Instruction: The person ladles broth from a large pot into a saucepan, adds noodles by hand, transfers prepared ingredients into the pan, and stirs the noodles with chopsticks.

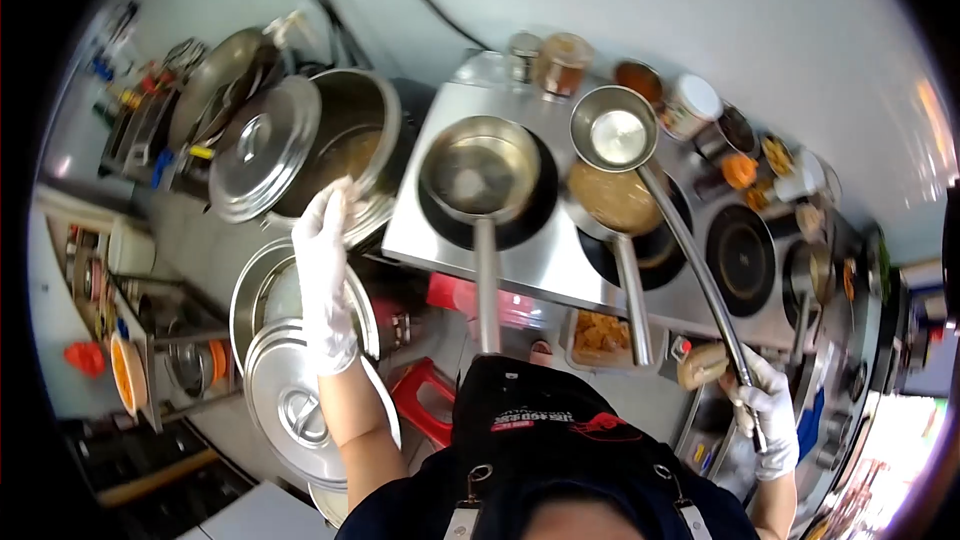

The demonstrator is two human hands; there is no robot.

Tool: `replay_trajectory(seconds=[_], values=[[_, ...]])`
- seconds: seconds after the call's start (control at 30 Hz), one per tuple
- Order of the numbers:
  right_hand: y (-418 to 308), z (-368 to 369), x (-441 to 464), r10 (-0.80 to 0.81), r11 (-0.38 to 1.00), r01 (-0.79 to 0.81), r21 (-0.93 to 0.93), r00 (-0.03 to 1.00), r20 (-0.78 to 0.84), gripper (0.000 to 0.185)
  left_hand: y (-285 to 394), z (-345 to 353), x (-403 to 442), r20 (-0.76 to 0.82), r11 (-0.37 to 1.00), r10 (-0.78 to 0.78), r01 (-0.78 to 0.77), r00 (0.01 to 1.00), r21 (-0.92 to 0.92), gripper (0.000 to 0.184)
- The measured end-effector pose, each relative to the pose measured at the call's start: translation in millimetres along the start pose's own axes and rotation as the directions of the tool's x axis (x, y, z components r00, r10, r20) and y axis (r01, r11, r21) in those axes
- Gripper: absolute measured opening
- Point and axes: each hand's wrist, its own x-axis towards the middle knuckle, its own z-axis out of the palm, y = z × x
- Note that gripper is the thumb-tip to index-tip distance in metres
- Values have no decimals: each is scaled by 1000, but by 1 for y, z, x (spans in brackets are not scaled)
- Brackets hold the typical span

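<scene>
My right hand (768, 405), in a white glove, is closed around the lower end of a long ladle handle. The ladle (612, 132) has its round metal bowl above the back edge of a saucepan (612, 198) of brown liquid. A pale, rounded object (703, 366) lies beside the fingers of that hand; its kind is unclear. My left hand (325, 275), also gloved, reaches forward with its fingers extended near the rim of a deep stockpot (395, 140). Its fingertips are slightly blurred, and nothing shows in them. Between the hands, another saucepan (480, 168) sits on a round black hob.
Jars and tubs (692, 105) line the back of the steel counter (540, 265). A large lid (268, 145) leans against the stockpot. Below my left arm is another lidded pot (300, 420), beside a red stool (420, 400). A tub of orange-brown food (600, 335) sits under the counter edge.
</scene>
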Motion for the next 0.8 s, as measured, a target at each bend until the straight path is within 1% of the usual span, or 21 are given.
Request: replay_trajectory(seconds=[0.03, 0.07, 0.1, 0.13, 0.17, 0.2, 0.27, 0.33, 0.37, 0.4, 0.47, 0.53, 0.57, 0.6, 0.63, 0.67, 0.7, 0.73, 0.77, 0.8], values=[[-10, 8, 10, -16, 998, 13, 56, 999, 48, 64, 4, -8, 9, -54, 1000, 12, -14, 998, -22, 29], [-15, 13, 24, -15, 998, 10, 62, 997, 75, 65, 6, -18, 19, -106, 999, 25, -30, 994, -44, 29], [-27, 28, 38, -3, 997, -7, 78, 992, 123, 66, -1, -29, 32, -178, 993, 38, -58, 983, -105, 31], [-43, 46, 53, 9, 995, -24, 92, 986, 166, 67, 1, -41, 41, -246, 989, 20, -56, 969, -138, 31], [-59, 66, 72, 41, 995, -65, 75, 958, 284, 65, 2, -51, 51, -313, 984, 34, -86, 949, -153, 30], [-75, 92, 87, 51, 995, -78, 65, 938, 343, 63, 1, -62, 60, -375, 979, 48, -118, 926, -166, 30], [-105, 148, 120, 92, 995, -95, -17, 887, 453, 58, -4, -84, 82, -467, 971, 41, -145, 883, -191, 28], [-129, 203, 153, 163, 973, -53, -224, 847, 506, 57, -12, -105, 102, -547, 965, 41, -176, 836, -196, 28], [-139, 229, 168, 177, 961, -13, -276, 797, 577, 57, -15, -115, 112, -568, 959, 36, -189, 822, -212, 27], [-140, 249, 188, 193, 959, -16, -282, 765, 614, 56, -19, -126, 121, -587, 953, 30, -200, 809, -227, 27], [-155, 300, 212, 281, 910, -32, -413, 780, 559, 49, -25, -142, 135, -615, 951, 25, -208, 788, -228, 26], [-151, 341, 254, 325, 864, 20, -503, 741, 588, 37, -25, -155, 144, -638, 958, 27, -202, 769, -202, 26], [-145, 364, 269, 309, 871, 28, -490, 743, 593, 22, -27, -160, 149, -644, 956, 35, -214, 764, -202, 25], [-139, 386, 292, 318, 776, 134, -616, 761, 565, 16, -31, -167, 156, -652, 960, 39, -210, 758, -187, 25], [-128, 408, 314, 301, 762, 147, -631, 782, 546, 9, -36, -173, 161, -657, 964, 42, -204, 752, -172, 25], [-112, 421, 354, 331, 654, 245, -715, 758, 562, 5, -40, -179, 167, -663, 967, 45, -199, 747, -157, 24], [-108, 445, 360, 289, 574, 303, -761, 794, 534, 12, -43, -183, 171, -670, 971, 46, -190, 741, -144, 25], [-124, 474, 341, 344, 362, 316, -877, 829, 441, 7, -45, -188, 176, -675, 975, 46, -181, 737, -132, 25], [-112, 491, 362, 334, 283, 330, -900, 846, 415, 7, -47, -192, 180, -678, 978, 46, -172, 734, -120, 25], [-101, 509, 377, 311, 219, 331, -918, 868, 388, 10, -49, -196, 184, -680, 981, 45, -161, 732, -109, 25]])
